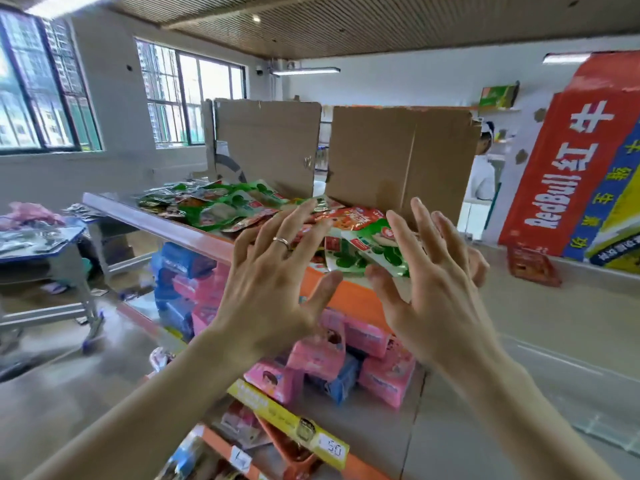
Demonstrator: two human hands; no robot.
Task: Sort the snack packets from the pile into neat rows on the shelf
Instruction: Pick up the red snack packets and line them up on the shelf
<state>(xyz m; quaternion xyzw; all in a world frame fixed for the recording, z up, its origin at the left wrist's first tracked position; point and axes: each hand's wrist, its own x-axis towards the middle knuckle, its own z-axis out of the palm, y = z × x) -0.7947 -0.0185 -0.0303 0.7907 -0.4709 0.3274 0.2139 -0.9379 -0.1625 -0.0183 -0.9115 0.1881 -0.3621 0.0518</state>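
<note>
Your left hand (273, 271) and right hand (436, 282) splay empty; green snack packet (370, 251) between them, maybe touching right thumb.

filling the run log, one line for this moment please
left hand open | right hand open at green packet | snack packets piled on shelf

The left hand (273, 289) wears a thin silver ring (281, 241) on one finger, and both forearms (166, 393) are bare.
</note>
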